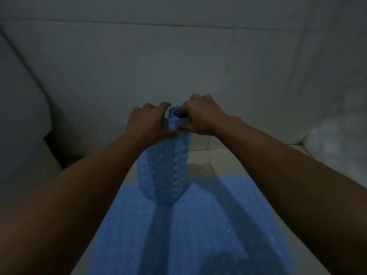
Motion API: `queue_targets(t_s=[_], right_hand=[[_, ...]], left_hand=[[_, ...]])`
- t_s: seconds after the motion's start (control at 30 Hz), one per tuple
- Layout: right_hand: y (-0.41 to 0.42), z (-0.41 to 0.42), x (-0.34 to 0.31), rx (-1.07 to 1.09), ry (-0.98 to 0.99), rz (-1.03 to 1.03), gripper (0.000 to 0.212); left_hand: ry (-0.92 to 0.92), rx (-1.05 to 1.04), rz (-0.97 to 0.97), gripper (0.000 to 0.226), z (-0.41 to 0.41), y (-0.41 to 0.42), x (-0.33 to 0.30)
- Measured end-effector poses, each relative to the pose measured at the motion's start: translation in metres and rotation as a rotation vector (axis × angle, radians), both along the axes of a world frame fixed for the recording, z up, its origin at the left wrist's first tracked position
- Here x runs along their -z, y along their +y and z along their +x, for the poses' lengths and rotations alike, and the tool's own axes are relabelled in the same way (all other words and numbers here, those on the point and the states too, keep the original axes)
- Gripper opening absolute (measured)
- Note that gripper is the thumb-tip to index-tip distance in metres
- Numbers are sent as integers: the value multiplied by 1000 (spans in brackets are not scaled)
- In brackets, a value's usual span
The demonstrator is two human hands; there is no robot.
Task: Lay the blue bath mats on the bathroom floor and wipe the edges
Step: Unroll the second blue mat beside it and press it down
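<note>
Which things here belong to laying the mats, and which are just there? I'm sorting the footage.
Part of the job:
rolled mat, gripped at its top by left hand and right hand
flat mat, already on the floor

Just there:
wall

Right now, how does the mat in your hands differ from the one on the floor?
The rolled mat is coiled into a tube standing on end; the flat mat lies spread on the floor. The left hand and right hand grip the rolled mat's top; nothing holds the flat mat. The rolled mat's lower end looks to rest on the flat mat. Both are blue and dotted with small holes.
</note>
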State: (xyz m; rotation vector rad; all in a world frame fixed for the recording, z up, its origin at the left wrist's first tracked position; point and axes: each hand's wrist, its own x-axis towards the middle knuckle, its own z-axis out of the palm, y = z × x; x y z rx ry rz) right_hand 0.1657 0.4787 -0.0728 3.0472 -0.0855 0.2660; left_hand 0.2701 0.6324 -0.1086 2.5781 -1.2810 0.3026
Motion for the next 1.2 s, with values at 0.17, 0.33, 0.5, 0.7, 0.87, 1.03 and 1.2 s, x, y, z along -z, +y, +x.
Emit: queue_targets(t_s=[0.17,0.33,0.5,0.7,0.87,1.03,1.2], right_hand=[[34,8,24,-19,-64,45,55],[33,-4,34,28,-145,-61,65],[14,-13,51,367,61,-32,72],[11,-18,62,109,-170,210,62],[34,-3,57,-133,-33,170,80],[24,-2,54,-11,51,182,68],[6,4,48,71,62,72,71]], left_hand=[[-69,-5,-70,55,0,52,21],[-160,30,-83,30,-2,81,42],[-122,-63,-120,22,10,108,52],[-39,139,-169,42,6,101,53],[56,343,-209,23,-13,79,45],[148,412,-176,33,-20,82,48],[213,384,-127,17,-8,94,30]])
